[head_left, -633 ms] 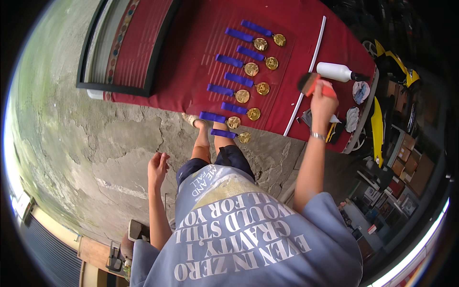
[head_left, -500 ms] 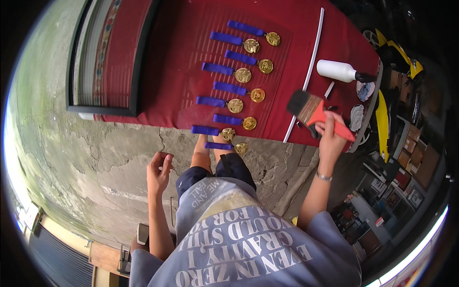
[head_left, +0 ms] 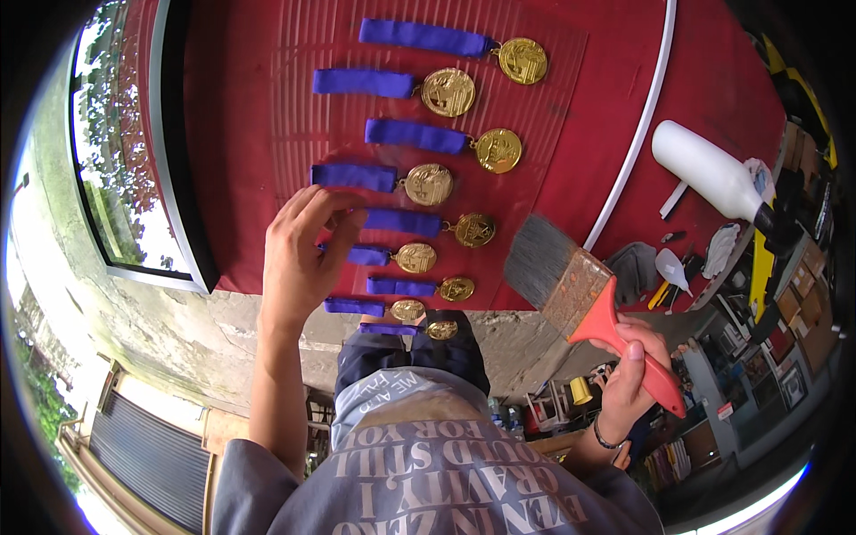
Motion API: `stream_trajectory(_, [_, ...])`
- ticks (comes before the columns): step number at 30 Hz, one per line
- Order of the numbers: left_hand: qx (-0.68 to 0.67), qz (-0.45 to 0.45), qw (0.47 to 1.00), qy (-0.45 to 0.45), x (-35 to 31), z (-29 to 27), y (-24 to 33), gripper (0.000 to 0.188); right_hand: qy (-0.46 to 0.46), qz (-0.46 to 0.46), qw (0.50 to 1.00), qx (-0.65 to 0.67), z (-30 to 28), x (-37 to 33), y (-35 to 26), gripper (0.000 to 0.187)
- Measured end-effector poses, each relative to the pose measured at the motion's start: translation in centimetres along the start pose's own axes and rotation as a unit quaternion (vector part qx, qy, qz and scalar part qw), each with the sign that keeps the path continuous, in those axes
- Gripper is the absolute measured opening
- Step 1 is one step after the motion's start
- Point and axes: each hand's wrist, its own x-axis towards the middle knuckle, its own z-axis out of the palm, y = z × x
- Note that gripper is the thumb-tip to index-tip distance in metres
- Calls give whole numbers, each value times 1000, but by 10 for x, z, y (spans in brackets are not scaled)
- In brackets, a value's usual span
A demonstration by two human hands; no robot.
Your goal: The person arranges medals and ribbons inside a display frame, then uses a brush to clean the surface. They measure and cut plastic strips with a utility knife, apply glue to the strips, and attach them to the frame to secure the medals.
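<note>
My right hand [head_left: 631,370] grips the red handle of a wide paintbrush [head_left: 571,276], whose dark bristles point up and left over the table edge. My left hand [head_left: 303,245] hangs over the left ends of the ribbons, fingers bent and thumb apart from the forefinger. Its fingertips are at a purple ribbon [head_left: 401,221]; contact is unclear. Several gold medals [head_left: 428,185] on purple ribbons lie in staggered rows on a clear ridged sheet [head_left: 557,98] over the red cloth [head_left: 615,53].
A black-edged frame [head_left: 174,152] with reflective glass stands at the left. On the right lie a white strip [head_left: 637,134], a white bottle with a black top [head_left: 704,165], a dark cloth-like item [head_left: 633,272] and a crumpled white piece [head_left: 720,250].
My left hand has risen from beside my body to the ribbons. The paintbrush has come nearer to me, still in my right hand. The view has moved closer to the table.
</note>
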Motion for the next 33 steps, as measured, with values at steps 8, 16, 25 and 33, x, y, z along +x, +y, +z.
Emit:
stream_trajectory(8, [-75, -66, 992, -77, -5, -3, 13, 5, -3, -24, 1000, 6, -10, 32, -4, 22])
stream_trajectory(16, [-458, -278, 685, -494, -155, -31, -40, 22, -10, -123, 963, -238, 39, 71, -59, 17])
stream_trajectory(25, [-465, -540, 678, -180, -379, 35, -180, 31, -166, -283, 944, 27, 236, 49, -133, 9])
stream_trajectory(33, [-396, -570, 713, 99, -425, 72, -228, 34, -61, 42, 974, 215, 179, 43, -68, 27])
